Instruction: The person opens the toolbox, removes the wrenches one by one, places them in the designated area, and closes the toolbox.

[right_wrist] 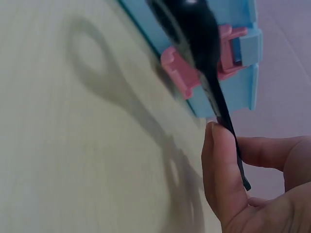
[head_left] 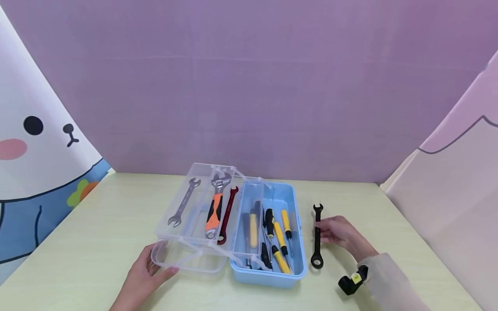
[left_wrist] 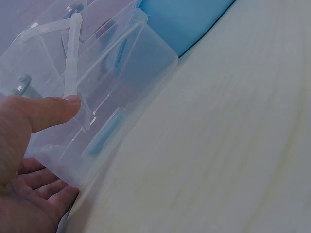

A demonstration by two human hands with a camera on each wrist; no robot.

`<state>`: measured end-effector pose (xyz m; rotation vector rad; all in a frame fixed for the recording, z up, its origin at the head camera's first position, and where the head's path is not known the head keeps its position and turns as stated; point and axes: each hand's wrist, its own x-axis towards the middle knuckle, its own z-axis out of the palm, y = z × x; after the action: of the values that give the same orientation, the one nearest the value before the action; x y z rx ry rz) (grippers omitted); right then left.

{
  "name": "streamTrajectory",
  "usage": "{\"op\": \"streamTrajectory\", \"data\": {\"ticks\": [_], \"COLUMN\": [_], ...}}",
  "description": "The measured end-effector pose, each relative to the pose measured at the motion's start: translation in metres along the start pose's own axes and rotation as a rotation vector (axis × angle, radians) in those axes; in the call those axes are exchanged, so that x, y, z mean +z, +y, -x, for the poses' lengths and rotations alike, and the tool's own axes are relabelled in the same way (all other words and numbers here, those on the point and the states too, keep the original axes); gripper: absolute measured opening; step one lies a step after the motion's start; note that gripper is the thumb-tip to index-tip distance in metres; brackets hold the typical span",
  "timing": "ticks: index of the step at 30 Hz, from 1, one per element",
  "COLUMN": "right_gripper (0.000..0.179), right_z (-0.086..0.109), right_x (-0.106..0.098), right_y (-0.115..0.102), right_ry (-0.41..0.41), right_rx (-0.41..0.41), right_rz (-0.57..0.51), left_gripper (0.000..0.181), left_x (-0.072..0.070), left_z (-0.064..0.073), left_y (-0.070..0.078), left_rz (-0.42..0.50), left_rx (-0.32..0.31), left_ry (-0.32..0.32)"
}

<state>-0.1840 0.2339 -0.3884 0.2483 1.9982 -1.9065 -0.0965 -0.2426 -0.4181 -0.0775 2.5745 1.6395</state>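
Observation:
My right hand (head_left: 337, 231) pinches a black combination wrench (head_left: 317, 235) by its shaft, right of the blue toolbox (head_left: 268, 280). In the right wrist view the wrench (right_wrist: 214, 85) hangs over the table, its shadow apart from it. My left hand (head_left: 142, 274) holds the corner of the toolbox's clear lid (head_left: 190, 264), thumb above and fingers beneath. Between lid and box spreads a clear compartment tray (head_left: 161, 226). On it lie a silver open-end wrench (head_left: 184, 203), an orange-handled adjustable wrench (head_left: 215, 207) and a red wrench (head_left: 228, 214).
Several screwdrivers with yellow or black handles (head_left: 279, 233) lie in the toolbox, partly under the tray. A pink latch (right_wrist: 180, 73) shows on the box side. A black wrist camera (head_left: 352, 280) sits by the right sleeve. Behind the table (head_left: 89, 233) hangs a purple backdrop (head_left: 249, 95).

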Motion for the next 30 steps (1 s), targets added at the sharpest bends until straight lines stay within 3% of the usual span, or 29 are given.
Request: {"op": "streamTrajectory", "data": {"ticks": [22,30], "right_gripper": [0.017,0.018], "right_z": [-0.006,-0.007], "right_x": [0.01,0.018], "right_y": [0.006,0.003], "right_ry": [0.109,0.178], "right_rx": [0.018,-0.001], "right_rz": [0.131,0.246], "left_gripper": [0.075,0.078], "left_x": [0.0,0.0], "left_z": [-0.001,-0.003], "left_y": [-0.002,-0.003], "left_rz": [0.027,0.04], "left_rx": [0.008,-0.003], "left_ry": [-0.004,-0.018]}}
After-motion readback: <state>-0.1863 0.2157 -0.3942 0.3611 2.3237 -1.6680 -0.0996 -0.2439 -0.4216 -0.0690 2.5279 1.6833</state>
